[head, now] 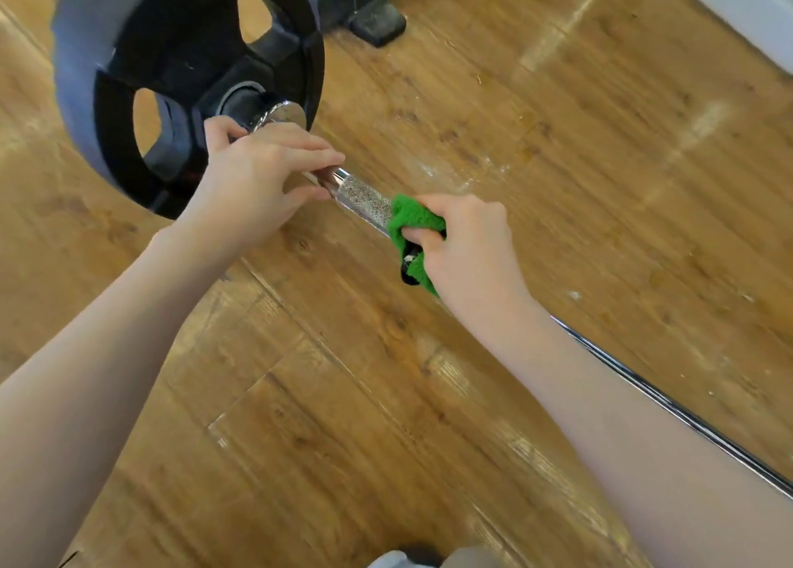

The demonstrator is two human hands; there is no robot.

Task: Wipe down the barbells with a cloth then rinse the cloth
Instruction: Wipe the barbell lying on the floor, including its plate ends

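Mid-frame, the right hand [465, 241] clenches the soft, light cloth [414, 220] around the stiff, heavy bar [364, 198], which the left hand [257, 181] grips beside the weight plate [128, 52].

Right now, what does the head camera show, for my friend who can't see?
The right hand grips a green cloth around a barbell. The left hand holds the bar beside a black plate, over wood floor.

Wood-plank floor [558, 160], black equipment foot [377, 20] at far centre, white container [746, 5] at far right corner
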